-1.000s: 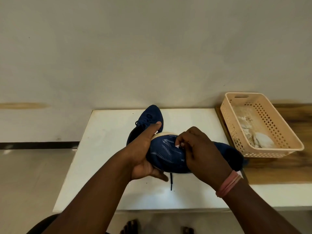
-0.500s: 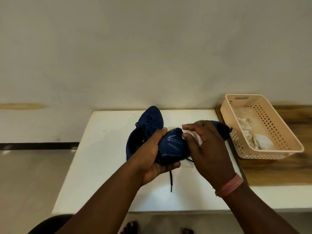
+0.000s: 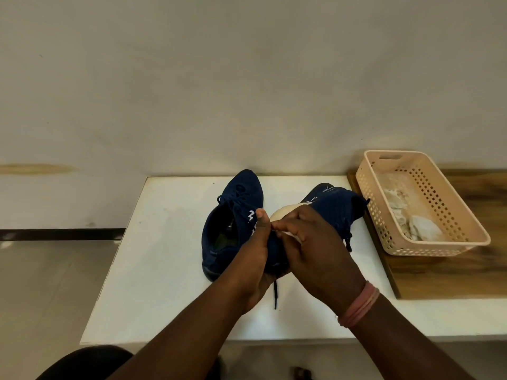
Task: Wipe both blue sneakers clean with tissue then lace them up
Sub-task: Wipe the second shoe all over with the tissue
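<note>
While the left hand (image 3: 253, 259) cups the near end of the held dark blue knit sneaker (image 3: 333, 212) from the side and below, thumb up along it, the right hand (image 3: 310, 248) lies over the top with its fingers (image 3: 290, 229) curled, pinching what looks like a scrap of white tissue (image 3: 277, 227) against the pale sole edge (image 3: 285, 212). This shoe is held above the white desk (image 3: 164, 256), its long axis running from the hands away to the far right, so the unwiped length lies beyond the right hand's fingertips; that hand is the nearer one for the next stroke, I judge. A black lace end (image 3: 275, 296) dangles below the hands. The second dark blue sneaker (image 3: 233, 223) rests on the desk just left of the held one, toe pointing away, close to the left thumb. A peach perforated plastic basket (image 3: 428, 215) with crumpled used tissue stands on a wooden surface (image 3: 439, 272) to the right, near the held shoe's far end and could be bumped.
</note>
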